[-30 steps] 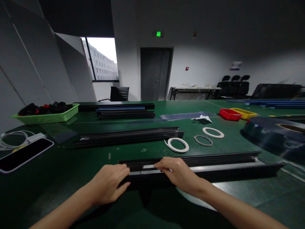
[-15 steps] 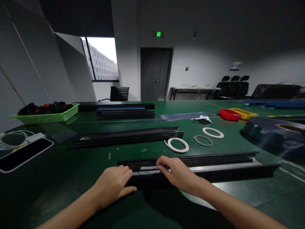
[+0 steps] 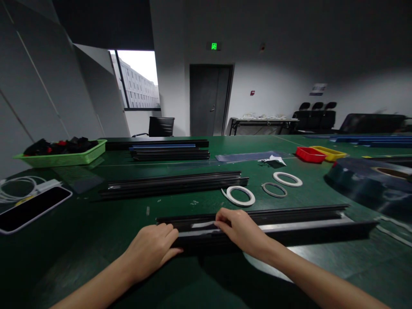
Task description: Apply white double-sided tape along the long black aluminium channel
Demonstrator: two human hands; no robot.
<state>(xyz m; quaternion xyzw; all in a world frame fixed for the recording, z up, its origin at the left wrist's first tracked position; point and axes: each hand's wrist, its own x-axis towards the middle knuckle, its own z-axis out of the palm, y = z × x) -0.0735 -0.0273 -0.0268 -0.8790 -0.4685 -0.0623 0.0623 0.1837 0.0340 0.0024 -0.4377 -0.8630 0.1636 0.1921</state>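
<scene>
A long black strip with a pale band along its top lies across the green table in front of me. My left hand rests on the strip's left end, fingers curled loosely over it. My right hand sits a little to the right, fingertips pinched on the pale band on top of the strip. A second set of black strips lies just behind the first.
Three tape rings lie beyond the strips. More black strips lie mid-table, with another stack farther back. A phone and a white cable lie left. A green basket, red and yellow trays and a large film roll stand around.
My left hand slid slightly right along the strip's end. My right hand shifted a little to the right along the pale band on top.
</scene>
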